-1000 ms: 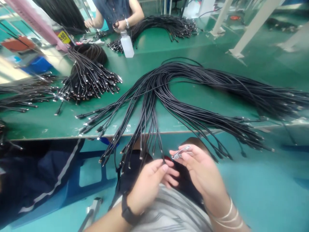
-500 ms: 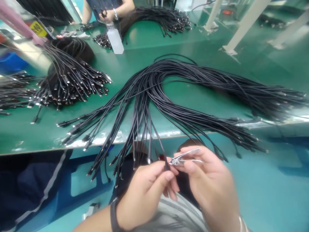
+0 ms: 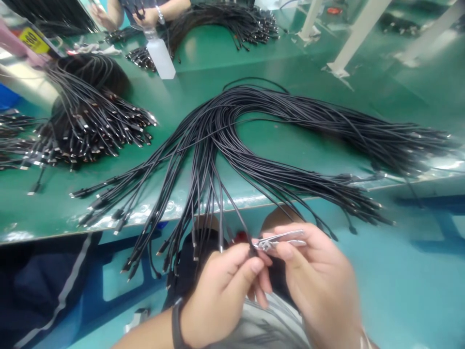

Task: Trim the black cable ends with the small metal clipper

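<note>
My left hand (image 3: 218, 300) pinches the end of one black cable (image 3: 236, 215) between thumb and forefinger. That cable hangs from a large bundle of black cables (image 3: 218, 121), which lies in a loop on the green table (image 3: 203, 203) and droops over its front edge. My right hand (image 3: 316, 276) holds a small steel nail clipper (image 3: 279, 241) between its fingers. The clipper's jaws touch or nearly touch the cable end, and my fingers hide the exact contact.
Several more cable bundles (image 3: 90, 111) lie at the table's left, and another (image 3: 221, 19) lies at the far side beside a plastic bottle (image 3: 160, 58). A co-worker's hands (image 3: 145, 17) work across the table. Blue stool frames (image 3: 119, 271) stand below the edge.
My hands have drawn closer together, and the clipper now lies level against the cable end. The whole scene has shifted left and up in view as my head moved.
</note>
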